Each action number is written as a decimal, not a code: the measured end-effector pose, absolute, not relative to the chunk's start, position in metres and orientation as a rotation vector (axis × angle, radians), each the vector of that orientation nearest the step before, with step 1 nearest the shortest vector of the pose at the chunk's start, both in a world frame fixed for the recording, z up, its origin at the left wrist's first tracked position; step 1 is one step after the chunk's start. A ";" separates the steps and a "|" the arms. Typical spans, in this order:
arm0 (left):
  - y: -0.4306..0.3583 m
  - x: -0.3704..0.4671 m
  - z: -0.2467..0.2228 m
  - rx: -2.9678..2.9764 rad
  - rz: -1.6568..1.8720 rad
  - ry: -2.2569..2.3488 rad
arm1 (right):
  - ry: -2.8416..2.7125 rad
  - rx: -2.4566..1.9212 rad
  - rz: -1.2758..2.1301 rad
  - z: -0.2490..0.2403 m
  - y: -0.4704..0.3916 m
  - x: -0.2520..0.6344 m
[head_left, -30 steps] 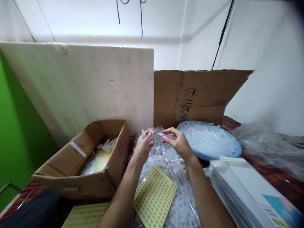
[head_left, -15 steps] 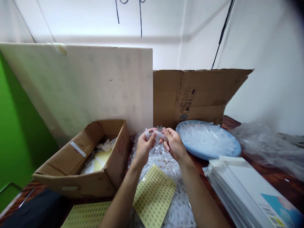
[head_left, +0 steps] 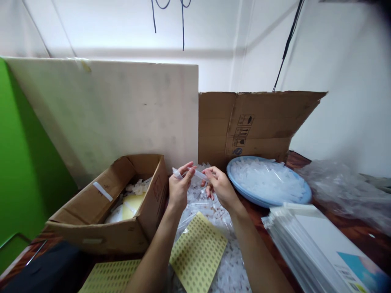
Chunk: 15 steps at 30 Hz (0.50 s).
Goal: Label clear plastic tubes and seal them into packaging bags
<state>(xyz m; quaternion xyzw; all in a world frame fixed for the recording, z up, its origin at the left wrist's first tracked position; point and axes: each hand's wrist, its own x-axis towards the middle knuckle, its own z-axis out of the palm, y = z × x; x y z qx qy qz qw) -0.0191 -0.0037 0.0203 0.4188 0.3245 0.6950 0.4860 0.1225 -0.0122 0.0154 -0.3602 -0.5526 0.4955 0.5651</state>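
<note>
Between my two hands a small translucent plastic tube (head_left: 198,174) slants down to the right. My left hand (head_left: 180,185) pinches its upper left end and also has a second clear piece (head_left: 177,173) tucked against the palm. My right hand (head_left: 221,185) grips the lower right end between thumb and forefinger, its other fingers curled below. Under the hands lies a heap of small clear plastic parts (head_left: 229,270). A yellow sheet with rows of small round dots (head_left: 198,252) rests on that heap, between my forearms.
An open cardboard box (head_left: 152,203) stands left, a blue basin (head_left: 259,199) of clear pieces right. Nearby are a stack of white sleeves (head_left: 317,232), clear plastic wrap (head_left: 345,191), another yellow sheet (head_left: 111,276) and dark cloth (head_left: 51,266). Cardboard (head_left: 262,118) stands behind.
My left hand has moved a little to the left, away from my right hand, and more of the tube shows between them. The view has shifted slightly.
</note>
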 end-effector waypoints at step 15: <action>-0.009 -0.026 0.029 0.992 1.738 0.597 | -1.423 -0.816 1.003 0.024 -0.031 0.109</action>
